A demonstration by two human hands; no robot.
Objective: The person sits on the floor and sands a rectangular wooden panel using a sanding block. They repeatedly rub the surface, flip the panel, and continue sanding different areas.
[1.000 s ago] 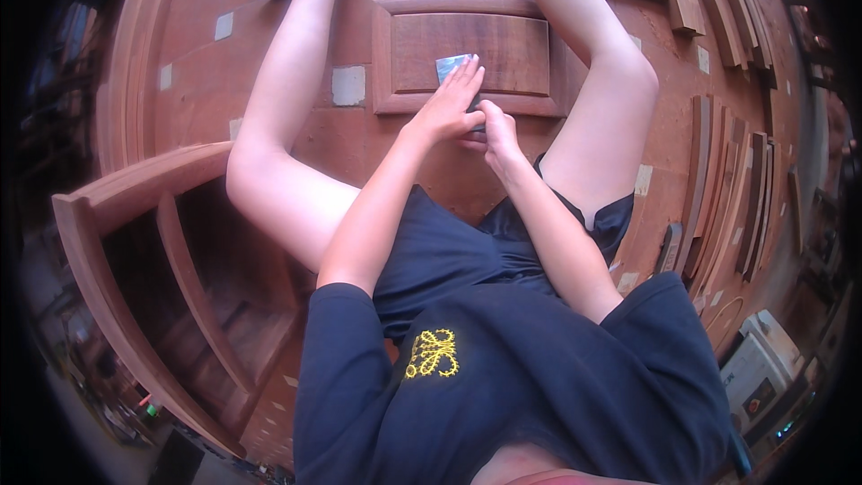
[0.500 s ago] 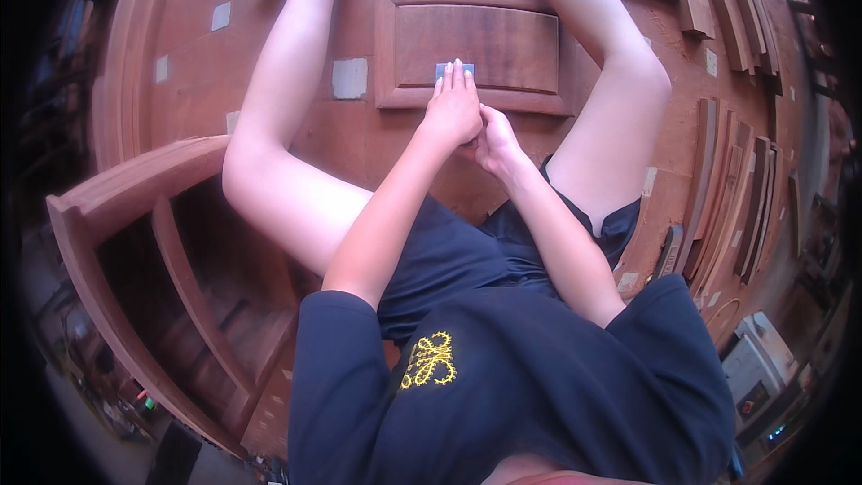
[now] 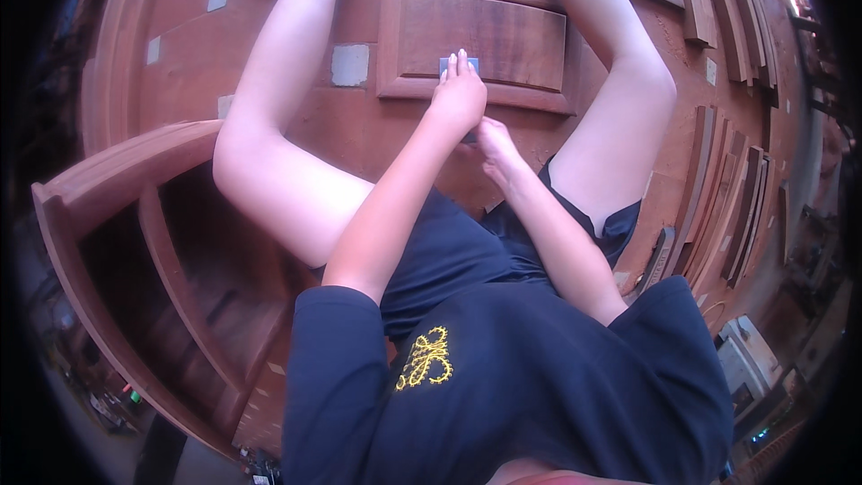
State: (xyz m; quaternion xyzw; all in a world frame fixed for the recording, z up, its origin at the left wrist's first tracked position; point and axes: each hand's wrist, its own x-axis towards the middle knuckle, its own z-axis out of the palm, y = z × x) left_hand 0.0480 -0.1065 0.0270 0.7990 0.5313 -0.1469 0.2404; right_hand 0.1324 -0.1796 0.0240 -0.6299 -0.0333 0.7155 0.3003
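The left hand [image 3: 460,95] lays its fingers flat over a blue-grey pad [image 3: 444,65] near the lower edge of a framed wooden panel [image 3: 521,40], seemingly to press evenly; whether its grip clasps the pad is hidden. The right hand's [image 3: 496,145] grip, just behind, is unclear too.

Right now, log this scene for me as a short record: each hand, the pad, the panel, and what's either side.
Left hand: fingers over the blue pad; grip unclear
Right hand: close behind left hand; grip unclear
Pad: on panel's near side, partly covered
Wooden panel: between the legs
Left side: curved wooden frame
Right side: wood strips, pale box
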